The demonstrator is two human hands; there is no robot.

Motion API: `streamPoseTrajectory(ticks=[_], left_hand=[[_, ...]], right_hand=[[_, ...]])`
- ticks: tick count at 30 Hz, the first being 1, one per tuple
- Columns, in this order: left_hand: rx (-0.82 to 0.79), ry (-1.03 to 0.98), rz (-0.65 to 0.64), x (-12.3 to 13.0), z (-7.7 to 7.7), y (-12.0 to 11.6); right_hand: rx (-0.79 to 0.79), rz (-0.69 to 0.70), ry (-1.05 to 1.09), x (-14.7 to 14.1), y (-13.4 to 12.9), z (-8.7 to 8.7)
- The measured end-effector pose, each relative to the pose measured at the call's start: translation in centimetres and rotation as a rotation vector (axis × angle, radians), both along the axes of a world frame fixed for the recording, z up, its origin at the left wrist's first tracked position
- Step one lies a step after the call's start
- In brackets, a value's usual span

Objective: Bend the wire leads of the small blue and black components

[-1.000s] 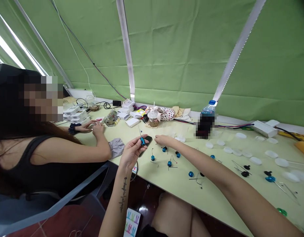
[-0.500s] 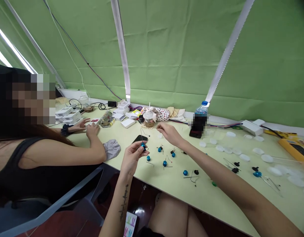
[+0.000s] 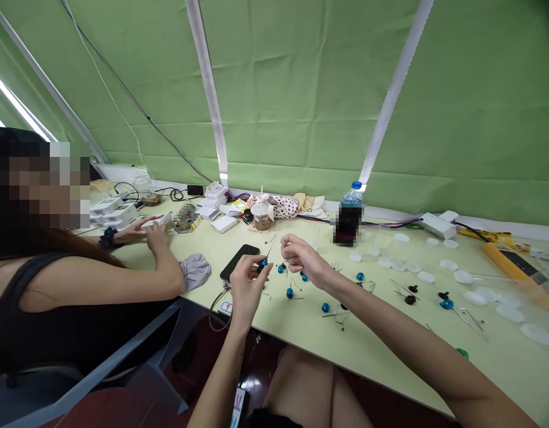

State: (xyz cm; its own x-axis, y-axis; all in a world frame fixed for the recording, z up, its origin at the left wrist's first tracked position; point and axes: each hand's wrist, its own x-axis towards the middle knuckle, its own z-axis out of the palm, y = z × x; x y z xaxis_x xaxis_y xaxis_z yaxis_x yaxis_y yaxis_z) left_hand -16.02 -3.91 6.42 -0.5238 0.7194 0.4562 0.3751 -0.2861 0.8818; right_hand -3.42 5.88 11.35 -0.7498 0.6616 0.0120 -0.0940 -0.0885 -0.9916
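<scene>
Between the thumb and fingers of my left hand (image 3: pixel 247 282) is a small blue ball (image 3: pixel 262 264) with a thin bent wire rising from it toward the upper right. My right hand (image 3: pixel 303 255) is just to the right, fingers curled together near the wire's end; whatever they may pinch is hidden. On the table below lie more blue balls with bent wires, among them a near blue ball (image 3: pixel 289 293) and another blue ball (image 3: pixel 325 307). A black phone (image 3: pixel 234 261) with a strap lies behind my left hand.
At left a co-worker's hands hold a white box (image 3: pixel 160 222). A drink cup (image 3: pixel 261 215) and a blue-capped bottle (image 3: pixel 352 196) stand at the back. Several white discs (image 3: pixel 426 277), black pieces (image 3: pixel 410 299) and a yellow device (image 3: pixel 519 274) are spread on the right.
The view has shifted right. My hands have come closer together, and the wire on the held ball now leans right. More of the phone shows. The co-worker's hands now hold a white box.
</scene>
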Motion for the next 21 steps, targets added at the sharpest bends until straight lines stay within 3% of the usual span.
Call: streamPoseTrajectory(ticks=[6,9,12,17,21], left_hand=[[-0.078,0.078,0.065,0.2,0.2,-0.3],[-0.159,-0.017,-0.029,-0.2,0.0,-0.3],[-0.153,-0.19,-0.22,-0.8,0.0,-0.4],[-0.132,-0.53,-0.577,-2.1,0.3,-0.6],[-0.165,-0.679,-0.691,-2.6,0.2,-0.6]], right_hand=[[0.56,-0.139,-0.139,-1.9,0.0,-1.8],[0.676,-0.169,-0.171,-2.1,0.1,-1.8],[0.667,-0.141,-0.171,-2.1,0.1,-1.7],[0.456,0.014,-0.003,-2.3,0.2,-1.5],[0.388,0.156,0.037,-2.1,0.5,-0.8]])
